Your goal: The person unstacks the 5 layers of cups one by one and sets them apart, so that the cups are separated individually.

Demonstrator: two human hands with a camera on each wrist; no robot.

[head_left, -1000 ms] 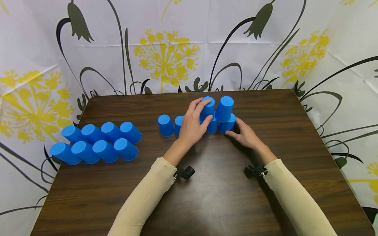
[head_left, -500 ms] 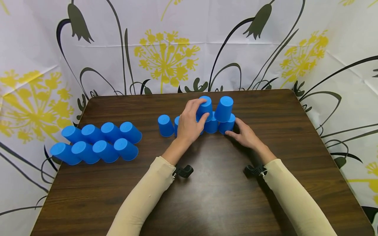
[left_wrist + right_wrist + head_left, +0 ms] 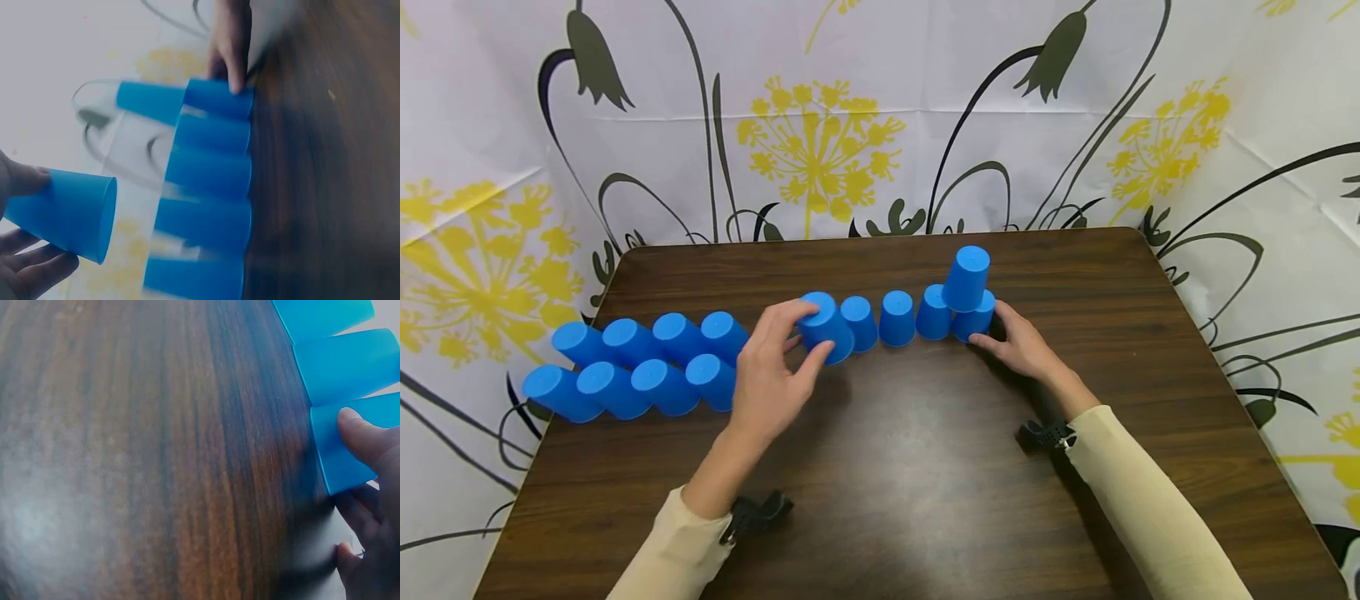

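My left hand (image 3: 769, 373) grips an upside-down blue plastic cup (image 3: 831, 332) between thumb and fingers. It is raised in front of the left end of a row of upside-down blue cups (image 3: 897, 318), overlapping the end cup in the head view. The left wrist view shows the gripped cup (image 3: 62, 209) apart from that row. One blue cup (image 3: 967, 279) stands upside down on top, across the two rightmost row cups. My right hand (image 3: 1024, 343) holds the rightmost bottom cup (image 3: 976, 323); its thumb presses the near side, as the right wrist view shows.
To the left stand several more upside-down blue cups (image 3: 670, 387) in two close rows, partly behind my left hand. The dark wooden table (image 3: 940, 483) ends at a back edge just beyond the cups. A patterned curtain (image 3: 925, 67) hangs behind it.
My left hand has moved left along the row, carrying the cup away from the upper level beside the other top cup. My right hand has stayed at the rightmost bottom cup.
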